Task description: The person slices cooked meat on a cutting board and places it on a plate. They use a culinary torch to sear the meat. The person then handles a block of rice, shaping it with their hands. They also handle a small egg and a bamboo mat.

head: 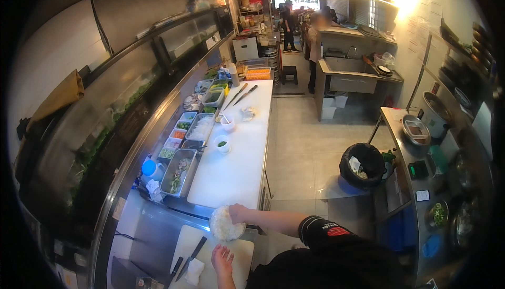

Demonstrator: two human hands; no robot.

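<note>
My right hand point(238, 214) reaches over the rim of a round bowl of white shredded food point(224, 226), its fingers down at the food; whether they grip any is hidden. Just below the bowl, my left hand point(223, 258) is raised over a white cutting board point(242, 249), palm up, fingers apart and holding nothing. On that board, left of my left hand, lie a dark-handled knife point(192, 256), a second dark handle point(176, 266) and a folded white cloth point(194, 272). The bowl stands between this board and a long white cutting board point(240, 166).
Two knives point(245, 94), small white tubs point(222, 144) and crumpled foil point(248, 113) lie on the long board. A steel pan of food point(179, 172) and ingredient tubs line its left side. A lined bin point(361, 166) stands to the right. Two people point(314, 52) are farther back.
</note>
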